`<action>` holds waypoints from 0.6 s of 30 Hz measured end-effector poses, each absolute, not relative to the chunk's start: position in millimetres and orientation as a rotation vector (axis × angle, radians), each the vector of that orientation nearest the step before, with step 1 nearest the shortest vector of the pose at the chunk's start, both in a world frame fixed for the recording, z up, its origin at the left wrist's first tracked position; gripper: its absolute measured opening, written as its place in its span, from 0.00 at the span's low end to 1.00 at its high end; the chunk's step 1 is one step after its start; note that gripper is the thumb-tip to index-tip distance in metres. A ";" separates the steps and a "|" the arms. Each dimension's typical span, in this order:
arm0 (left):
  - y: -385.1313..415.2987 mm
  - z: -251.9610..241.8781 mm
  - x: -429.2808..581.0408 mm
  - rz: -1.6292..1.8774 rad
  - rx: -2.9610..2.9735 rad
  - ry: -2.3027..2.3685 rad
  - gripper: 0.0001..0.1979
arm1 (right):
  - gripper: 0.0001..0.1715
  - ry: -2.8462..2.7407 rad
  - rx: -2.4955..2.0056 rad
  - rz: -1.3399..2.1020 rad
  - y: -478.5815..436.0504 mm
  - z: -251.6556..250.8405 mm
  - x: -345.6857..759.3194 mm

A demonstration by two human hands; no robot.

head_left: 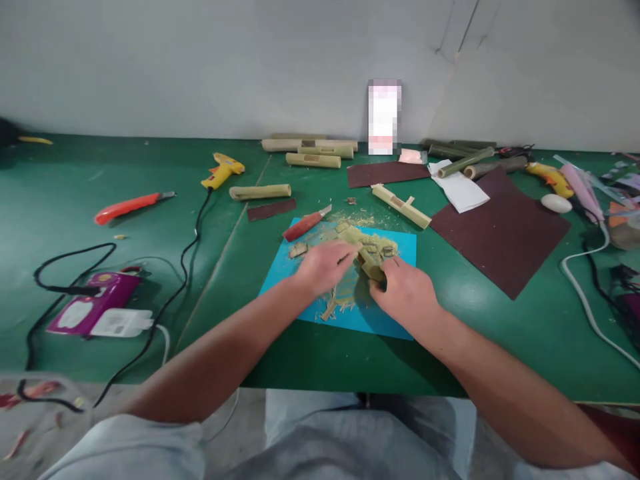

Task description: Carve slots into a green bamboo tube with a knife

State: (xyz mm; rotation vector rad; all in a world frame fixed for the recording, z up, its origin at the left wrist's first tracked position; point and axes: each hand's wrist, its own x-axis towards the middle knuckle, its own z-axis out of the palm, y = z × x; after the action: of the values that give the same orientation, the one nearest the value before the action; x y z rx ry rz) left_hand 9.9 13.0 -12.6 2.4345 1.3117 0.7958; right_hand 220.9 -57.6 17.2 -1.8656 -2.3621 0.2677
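Note:
My right hand (406,293) is closed around the near end of a bamboo tube (370,264), which has an opening cut in its side. The tube is tilted over a blue sheet (395,327) strewn with shavings (344,307). At the tube's left side, my left hand (326,264) is pinched; whatever is between its fingertips is hidden. Just beyond that hand lies a red-handled knife (306,225), its blade pointing away to the right. Small cut chips (299,250) and fine dust surround the work.
More bamboo tubes (313,161) lie at the back, one notched tube (401,207) nearer. Brown sheets (500,233) are on the right. A yellow glue gun (223,171), a red utility knife (131,207) and a purple power strip (95,303) with cables occupy the left. A phone (384,120) leans on the wall.

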 end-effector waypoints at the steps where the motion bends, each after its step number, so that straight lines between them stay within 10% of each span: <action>1: 12.4 -12.2 10.1 0.784 2.431 1.302 0.15 | 0.11 -2.364 -1.867 0.273 -57.6 17.5 220.8; 18: 10.4 -16.7 10.6 0.844 2.424 1.373 0.16 | 0.13 -2.366 -1.883 0.272 -58.3 20.3 220.1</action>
State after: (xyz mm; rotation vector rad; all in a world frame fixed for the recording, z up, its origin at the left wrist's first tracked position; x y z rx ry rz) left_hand 10.6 10.4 -16.7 2.4241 1.3731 0.8438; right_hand 220.1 -58.3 20.3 -1.8829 -2.3663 0.2722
